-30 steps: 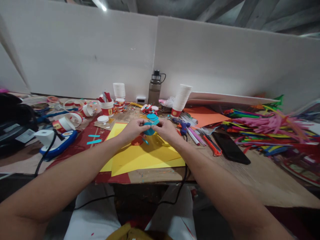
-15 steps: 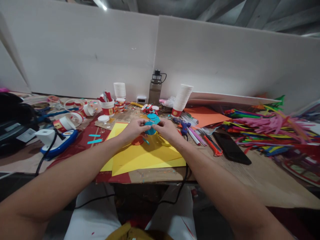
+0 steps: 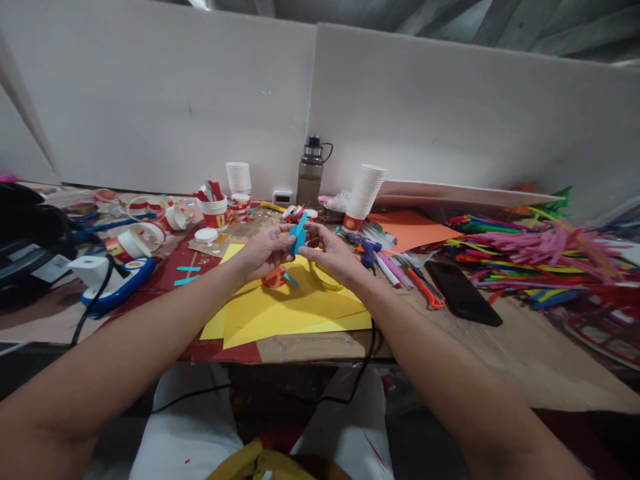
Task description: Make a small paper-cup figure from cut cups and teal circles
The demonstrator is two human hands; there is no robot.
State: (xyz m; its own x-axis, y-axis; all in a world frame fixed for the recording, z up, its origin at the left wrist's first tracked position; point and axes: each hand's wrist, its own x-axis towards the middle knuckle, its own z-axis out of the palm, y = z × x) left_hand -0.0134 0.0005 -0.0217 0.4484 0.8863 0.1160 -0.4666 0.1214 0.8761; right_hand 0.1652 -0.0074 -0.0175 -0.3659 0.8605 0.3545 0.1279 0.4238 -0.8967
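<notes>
A blue paper cutout (image 3: 300,235) is held up over the yellow sheets, turned nearly edge-on. My left hand (image 3: 267,251) pinches it from the left between thumb and fingers. From the other side my right hand (image 3: 333,252) has its thumb and fingertips curled on the cutout's edge. Below the hands, yellow paper sheets (image 3: 280,313) cover the board. An orange round piece (image 3: 273,279) with a small blue strip (image 3: 291,280) beside it sits on them. Under my right hand is a curved yellow piece (image 3: 325,279).
Two blue strips (image 3: 187,281) lie to the left. A glue gun (image 3: 370,252), markers (image 3: 389,272), an orange cutter (image 3: 427,293) and a phone (image 3: 463,293) lie to the right. Behind stand a bottle (image 3: 310,173) and stacked paper cups (image 3: 366,193). A cable (image 3: 367,360) hangs over the front edge.
The blue cutout has turned from facing me to nearly edge-on, and a strip-like part now points upward. My fingers have shifted around it, uncovering more of the orange piece below.
</notes>
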